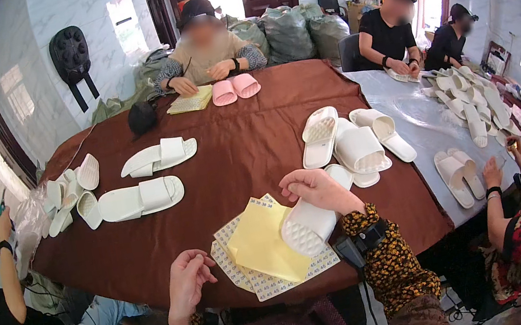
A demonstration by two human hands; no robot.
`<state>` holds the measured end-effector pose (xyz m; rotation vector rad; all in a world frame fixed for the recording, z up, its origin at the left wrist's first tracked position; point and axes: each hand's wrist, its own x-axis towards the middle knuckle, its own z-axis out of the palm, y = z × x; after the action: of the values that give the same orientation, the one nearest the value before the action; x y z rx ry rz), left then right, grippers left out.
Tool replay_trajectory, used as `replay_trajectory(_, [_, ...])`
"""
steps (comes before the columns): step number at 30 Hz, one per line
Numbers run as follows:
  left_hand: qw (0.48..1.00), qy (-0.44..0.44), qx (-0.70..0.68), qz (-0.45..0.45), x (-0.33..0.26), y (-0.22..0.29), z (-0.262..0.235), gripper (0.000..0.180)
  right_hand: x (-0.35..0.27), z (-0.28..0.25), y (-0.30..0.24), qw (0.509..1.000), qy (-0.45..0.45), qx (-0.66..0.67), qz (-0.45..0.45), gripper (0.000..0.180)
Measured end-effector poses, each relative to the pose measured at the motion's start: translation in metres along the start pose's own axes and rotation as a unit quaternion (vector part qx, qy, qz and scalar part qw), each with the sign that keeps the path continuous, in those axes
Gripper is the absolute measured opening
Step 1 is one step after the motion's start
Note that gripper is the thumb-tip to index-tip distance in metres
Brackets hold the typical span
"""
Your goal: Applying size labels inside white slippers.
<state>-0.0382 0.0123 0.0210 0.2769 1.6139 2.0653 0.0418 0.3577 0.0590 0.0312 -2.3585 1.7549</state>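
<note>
In my right hand is a white slide slipper, gripped from above and tilted over the papers. A plain yellow sheet lies under it, on top of several sheets of small printed stickers. My left hand is raised at the left edge of the sheets, its fingers curled and thumb close to the forefinger. Whatever may be between those fingertips is too small to make out. Just beyond my right hand sits a pile of white slippers, partly hidden by the hand.
A brown cloth covers the table. A white slipper pair and a loose heap lie at left. Across sits a person with pink slippers and yellow sheets. Co-workers sit right, by a slipper heap; another is at left.
</note>
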Motion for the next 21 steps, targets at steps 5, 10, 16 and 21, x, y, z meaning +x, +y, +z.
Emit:
replay_trajectory(5, [1.0, 0.015, 0.0, 0.006, -0.003, -0.004, -0.001, 0.014, 0.0, 0.005, 0.002, 1.0, 0.0, 0.0, -0.023, 0.022])
replay_trajectory(10, [0.998, 0.019, 0.058, 0.026, -0.023, 0.025, 0.007, 0.015, -0.001, 0.001, 0.003, 1.0, 0.003, -0.003, -0.029, 0.022])
replay_trajectory(16, [0.974, 0.105, 0.152, 0.13, 0.001, 0.062, -0.035, 0.022, -0.001, 0.0, 0.0, 1.0, 0.011, 0.006, -0.026, 0.022])
replay_trajectory(21, [0.973, 0.194, 0.048, 0.114, 0.04, 0.073, -0.09, 0.033, 0.0, 0.0, 0.002, 1.0, 0.012, 0.006, -0.019, 0.022])
